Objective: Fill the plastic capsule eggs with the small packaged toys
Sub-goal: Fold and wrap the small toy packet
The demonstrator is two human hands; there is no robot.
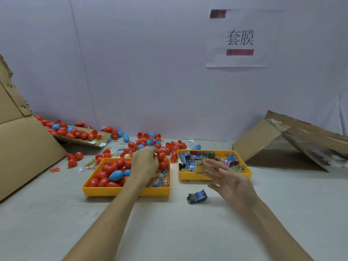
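Observation:
The left yellow tray (105, 191) holds red and blue capsule eggs (116, 175) and some clear-wrapped toys (160, 180). My left hand (145, 162) reaches over it, fingers curled on a red egg (161, 155) at the tray's back right. The right yellow tray (248, 171) is full of small packaged toys (190, 161). In front of that tray my right hand (229, 178) pinches a yellow packaged toy (200, 167) at its fingertips, the other fingers spread. A blue packaged toy (196, 197) lies on the table between the trays, nearer to me.
Loose red and blue eggs (146, 142) and egg halves are scattered behind the trays and on a cardboard sheet (82, 140) at the back left. A large cardboard panel (24, 147) leans at the left. Folded cardboard (282, 142) lies at the right. A white wall stands behind.

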